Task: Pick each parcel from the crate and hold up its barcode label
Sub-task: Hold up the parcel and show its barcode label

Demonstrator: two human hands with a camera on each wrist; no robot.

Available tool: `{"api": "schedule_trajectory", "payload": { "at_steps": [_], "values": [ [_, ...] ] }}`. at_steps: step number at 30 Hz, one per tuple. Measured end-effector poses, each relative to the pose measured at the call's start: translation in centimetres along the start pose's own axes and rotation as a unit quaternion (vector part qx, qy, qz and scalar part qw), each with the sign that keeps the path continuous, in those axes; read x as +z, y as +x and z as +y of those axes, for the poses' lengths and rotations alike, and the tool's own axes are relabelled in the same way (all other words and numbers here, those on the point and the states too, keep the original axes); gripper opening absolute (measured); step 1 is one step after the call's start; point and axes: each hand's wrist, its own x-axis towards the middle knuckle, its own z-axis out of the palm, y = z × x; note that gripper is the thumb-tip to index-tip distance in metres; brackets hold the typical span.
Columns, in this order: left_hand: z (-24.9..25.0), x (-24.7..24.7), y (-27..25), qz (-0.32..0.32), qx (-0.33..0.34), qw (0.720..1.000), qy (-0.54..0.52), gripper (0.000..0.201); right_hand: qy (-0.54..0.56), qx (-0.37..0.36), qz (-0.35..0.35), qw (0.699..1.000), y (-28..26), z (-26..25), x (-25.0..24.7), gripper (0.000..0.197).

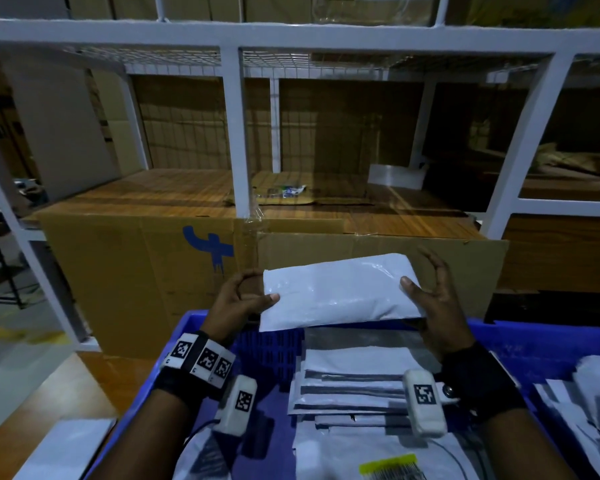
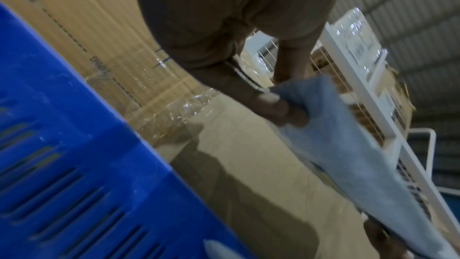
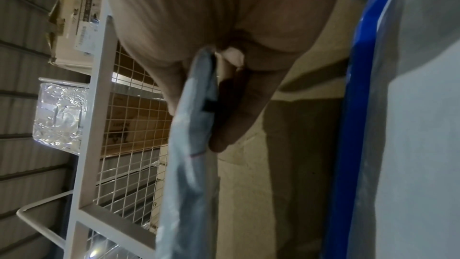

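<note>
A white plastic parcel is held flat above the far end of the blue crate. My left hand pinches its left edge, thumb on top. My right hand holds its right end, thumb on top and the other fingers spread behind it. The side facing me is plain white; no barcode label shows there. In the left wrist view the parcel is edge-on, pinched by my left hand. In the right wrist view the parcel sits between thumb and fingers.
Several more white and grey parcels are stacked in the crate, one with a yellow-edged label near me. A large cardboard box stands right behind the crate, under a white metal rack. Another white parcel lies at lower left.
</note>
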Motion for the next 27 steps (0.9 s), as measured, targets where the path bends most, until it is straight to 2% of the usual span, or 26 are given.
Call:
{"api": "schedule_trajectory", "payload": {
  "at_steps": [3,5,7,8,12,16,18,19,21,23,27],
  "values": [
    [0.2,-0.2,0.3,0.035,0.003,0.999,-0.034,0.050,0.056,0.014,-0.045,0.997,-0.1,-0.5,-0.4,0.028],
    [0.4,-0.3,0.4,0.029,-0.010,0.997,-0.069,0.044,0.098,0.018,-0.093,0.991,-0.1,-0.5,-1.0,0.045],
    [0.6,-0.3,0.4,0.015,-0.029,0.996,-0.084,0.024,0.111,0.030,-0.135,0.984,0.0,-0.6,-1.2,0.067],
    [0.6,-0.3,0.5,0.012,-0.038,0.996,-0.084,0.016,0.109,0.031,-0.148,0.982,0.0,-0.4,-1.3,0.069],
    [0.3,-0.9,0.8,0.011,-0.094,0.987,-0.127,0.038,0.115,0.029,-0.163,0.980,-0.3,-0.5,-1.0,0.067],
    [0.2,-1.0,0.8,0.014,-0.096,0.991,-0.090,0.041,0.043,0.030,-0.119,0.991,-0.3,-0.3,-0.8,0.056],
    [0.3,-0.8,0.6,-0.004,-0.081,0.996,-0.047,0.027,-0.004,0.042,-0.078,0.996,-0.4,-0.4,-0.3,0.069],
    [0.2,-0.6,0.6,-0.002,-0.078,0.996,-0.039,0.020,-0.023,0.039,-0.059,0.997,-0.4,-0.5,0.0,0.068],
    [0.0,-0.7,0.5,-0.001,-0.057,0.998,-0.025,0.011,-0.061,0.020,-0.036,0.997,-0.5,-0.5,0.1,0.047],
    [-0.2,-0.7,0.5,-0.006,-0.019,1.000,0.002,0.016,-0.106,-0.006,-0.014,0.994,-0.5,-0.5,0.1,0.026],
    [-0.4,-0.8,0.6,-0.001,0.026,0.999,0.023,0.033,-0.170,-0.028,0.010,0.985,-0.7,-0.8,0.3,0.038]
  ]
}}
